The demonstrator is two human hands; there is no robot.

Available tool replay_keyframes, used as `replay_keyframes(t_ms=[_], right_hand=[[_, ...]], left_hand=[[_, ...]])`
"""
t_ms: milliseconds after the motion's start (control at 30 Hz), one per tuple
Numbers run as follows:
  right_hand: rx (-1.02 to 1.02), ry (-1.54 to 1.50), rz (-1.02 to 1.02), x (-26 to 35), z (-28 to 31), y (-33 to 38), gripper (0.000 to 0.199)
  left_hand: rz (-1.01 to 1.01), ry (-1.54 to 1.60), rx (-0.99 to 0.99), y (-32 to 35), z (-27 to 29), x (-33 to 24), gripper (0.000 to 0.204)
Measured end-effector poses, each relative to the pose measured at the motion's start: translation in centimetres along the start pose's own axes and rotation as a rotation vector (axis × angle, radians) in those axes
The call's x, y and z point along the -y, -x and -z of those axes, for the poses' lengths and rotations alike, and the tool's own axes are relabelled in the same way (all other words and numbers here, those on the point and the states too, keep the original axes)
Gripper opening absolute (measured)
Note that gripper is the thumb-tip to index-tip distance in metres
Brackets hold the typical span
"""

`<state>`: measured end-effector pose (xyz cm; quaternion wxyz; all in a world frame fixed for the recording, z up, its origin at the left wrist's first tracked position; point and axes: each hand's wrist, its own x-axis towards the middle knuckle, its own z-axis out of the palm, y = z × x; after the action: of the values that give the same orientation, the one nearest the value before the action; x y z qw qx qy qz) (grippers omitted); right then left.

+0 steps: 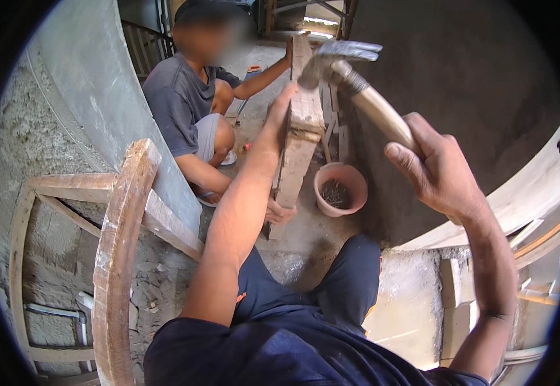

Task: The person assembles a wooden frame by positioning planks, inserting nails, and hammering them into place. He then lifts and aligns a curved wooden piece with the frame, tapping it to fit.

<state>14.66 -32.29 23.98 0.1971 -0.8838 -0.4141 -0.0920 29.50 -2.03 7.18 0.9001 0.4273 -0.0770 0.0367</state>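
Note:
My right hand is wrapped round the wooden handle of a claw hammer. The hammer's metal head is at the upper face of a long wooden board piece, built of stacked timbers. At the left edge of that piece, close to the hammer head, is my left hand, gripping the wood; its fingertips are mostly hidden and blurred. A co-worker's hand holds the near lower end of the timber, and their other hand touches its far end.
A pink bucket of nails stands right of the timber. The co-worker squats at the left, a handsaw behind them. A wooden frame rises at near left. A dark wall bounds the right; wood scraps lie beside it.

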Motion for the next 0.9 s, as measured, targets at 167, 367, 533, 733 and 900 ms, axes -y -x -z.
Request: replay_keyframes(t_ms=[167, 367, 533, 733, 900], right_hand=[[-0.369, -0.099, -0.002, -6.3, -9.0, 5.2, 0.048], [-0.398, -0.362, -0.105, -10.2, -18.1, 7.5, 0.038], [-0.529, -0.578, -0.168, -10.4, -19.0, 4.4, 0.033], [-0.688, -0.875, -0.029, -10.3, -16.9, -1.9, 0.04], [-0.771, -1.004, 0.141, -9.6, -18.8, -3.2, 0.048]], left_hand=[[-0.036, -0.108, 0.044, 5.2, 0.7, -0.1, 0.076], [-0.425, -0.566, 0.048, 10.0, 1.1, 3.2, 0.067], [-0.603, -0.615, -0.13, 9.6, 0.0, 5.1, 0.058], [-0.627, -0.574, -0.083, 9.3, 0.5, 5.2, 0.061], [-0.635, -0.61, -0.081, 9.2, 1.2, 4.9, 0.06]])
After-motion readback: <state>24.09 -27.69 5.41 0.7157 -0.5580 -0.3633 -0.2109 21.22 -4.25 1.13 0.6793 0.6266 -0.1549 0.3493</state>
